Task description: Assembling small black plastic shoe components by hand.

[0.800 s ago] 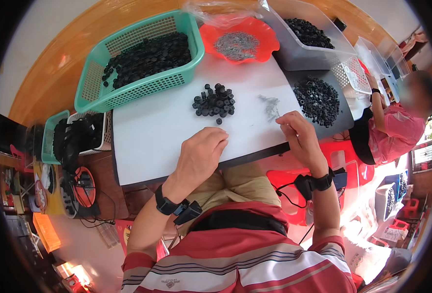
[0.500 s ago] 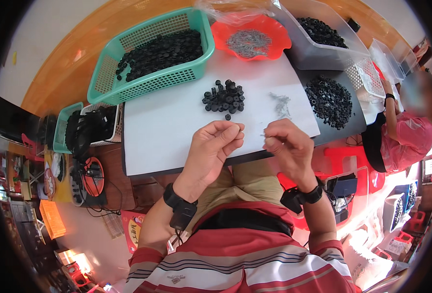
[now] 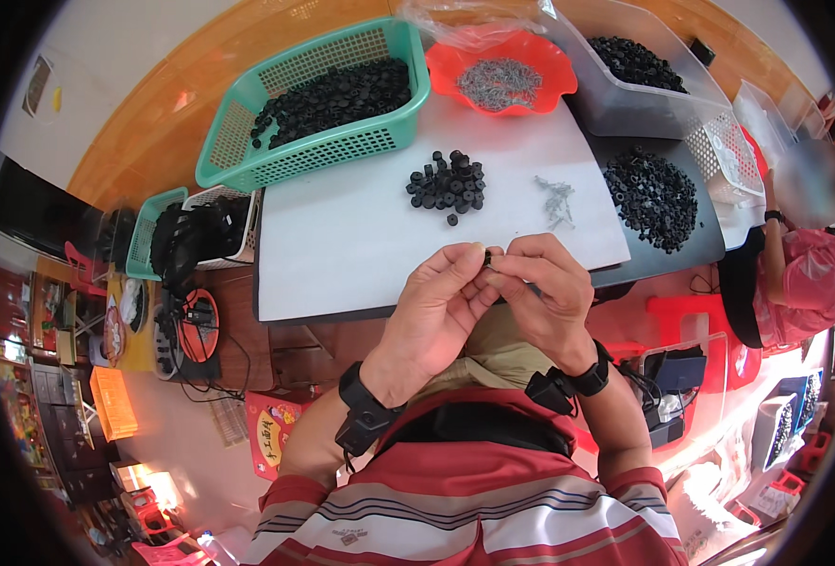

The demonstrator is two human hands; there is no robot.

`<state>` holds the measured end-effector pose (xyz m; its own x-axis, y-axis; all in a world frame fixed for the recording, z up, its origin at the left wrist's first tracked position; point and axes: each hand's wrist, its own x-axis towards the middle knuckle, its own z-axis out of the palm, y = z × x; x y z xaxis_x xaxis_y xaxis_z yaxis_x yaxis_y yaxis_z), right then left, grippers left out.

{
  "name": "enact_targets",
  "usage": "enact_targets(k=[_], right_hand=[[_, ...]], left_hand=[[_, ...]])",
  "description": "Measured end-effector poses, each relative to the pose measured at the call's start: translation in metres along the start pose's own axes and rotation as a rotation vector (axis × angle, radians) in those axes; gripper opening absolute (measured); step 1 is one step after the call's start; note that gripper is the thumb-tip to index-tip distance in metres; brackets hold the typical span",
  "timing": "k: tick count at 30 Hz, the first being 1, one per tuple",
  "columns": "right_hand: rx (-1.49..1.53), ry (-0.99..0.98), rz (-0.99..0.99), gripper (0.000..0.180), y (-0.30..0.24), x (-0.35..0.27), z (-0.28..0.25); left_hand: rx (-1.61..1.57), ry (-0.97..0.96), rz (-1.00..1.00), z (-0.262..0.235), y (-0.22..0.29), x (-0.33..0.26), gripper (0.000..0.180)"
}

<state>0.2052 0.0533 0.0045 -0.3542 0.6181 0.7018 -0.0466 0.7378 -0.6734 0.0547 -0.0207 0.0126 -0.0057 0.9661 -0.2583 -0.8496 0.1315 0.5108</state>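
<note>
My left hand (image 3: 444, 300) is closed in a pinch on a small black round part (image 3: 488, 257), mostly covered by fingertips. Against it, my right hand (image 3: 551, 297) is also pinched, its fingertips meeting the left ones just past the table's near edge. The thin metal screw in the right fingers is hidden now; its grey tip shows only in the earlier frame. Beyond the hands, a heap of black round parts (image 3: 447, 184) lies on the white sheet (image 3: 342, 255), one part slightly apart from it. A small pile of silver screws (image 3: 557, 203) lies to its right.
A green basket (image 3: 318, 156) of black parts stands at the back left. Beside it sit a red dish (image 3: 563, 80) of screws and a clear bin (image 3: 615, 108) of black parts. More black pieces (image 3: 653, 198) lie on the dark board. A co-worker (image 3: 804, 264) sits far right.
My right hand has moved left and my left hand slightly right, so the fingertips now meet at the small black part. The view has shifted a little.
</note>
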Motion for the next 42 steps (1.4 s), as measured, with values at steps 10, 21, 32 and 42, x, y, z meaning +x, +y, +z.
enact_targets(k=[10, 21, 32, 42], right_hand=[[0.087, 0.03, 0.031, 0.026, 0.002, -0.008, -0.01], [0.065, 0.009, 0.03, 0.029, 0.012, -0.01, -0.012], [0.087, -0.042, 0.187, 0.026, 0.015, -0.01, -0.029], [0.087, -0.185, 0.177, 0.04, 0.007, -0.003, -0.039]], left_hand=[[-0.008, 0.057, -0.015, 0.016, -0.01, -0.001, 0.016], [0.018, 0.094, -0.01, 0.014, -0.017, 0.003, 0.016], [0.066, 0.041, -0.073, 0.013, -0.017, 0.005, 0.02], [0.095, 0.042, -0.082, 0.007, -0.019, 0.008, 0.019]])
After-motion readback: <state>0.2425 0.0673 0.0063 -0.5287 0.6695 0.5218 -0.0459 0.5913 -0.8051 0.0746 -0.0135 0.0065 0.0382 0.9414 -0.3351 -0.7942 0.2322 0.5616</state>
